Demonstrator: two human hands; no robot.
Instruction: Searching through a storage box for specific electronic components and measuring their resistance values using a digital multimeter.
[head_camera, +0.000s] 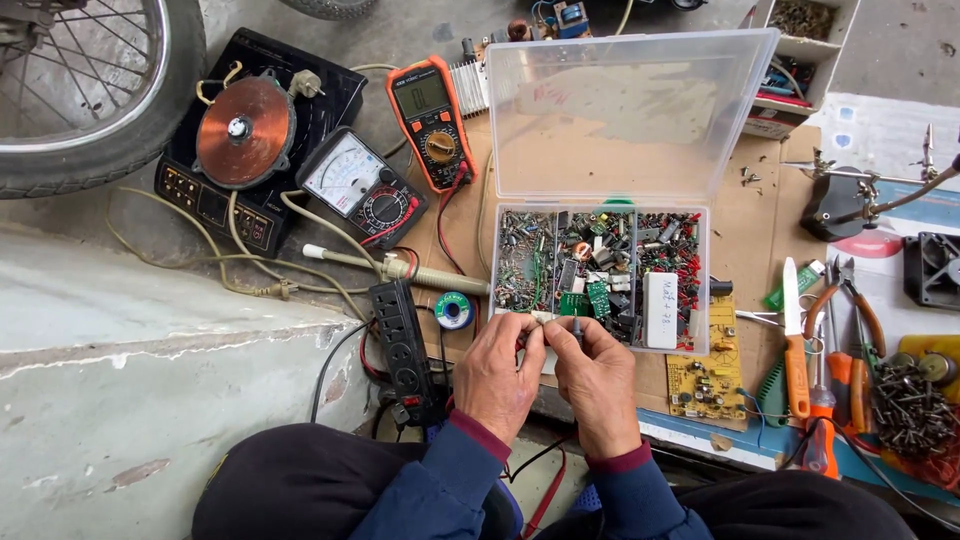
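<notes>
My left hand (497, 375) and my right hand (597, 372) meet just in front of a clear plastic parts box (700, 300). Between their fingertips they pinch a small dark electronic component (576, 327) with thin leads. The box is open, its lid (630, 110) standing up behind it. Its compartments hold several small resistors, capacitors and green circuit bits. Both hands rest low over the cardboard sheet (745, 215), with dark blue sleeves and maroon cuffs showing.
Left of the box lie an orange digital multimeter (432, 120), an analog meter (362, 187), an opened induction cooker with a copper coil (245, 130), a black power strip (403, 345) and a solder spool (454, 310). Right: yellow circuit board (705, 380), pliers (850, 310), knife (793, 335), screws (910, 410).
</notes>
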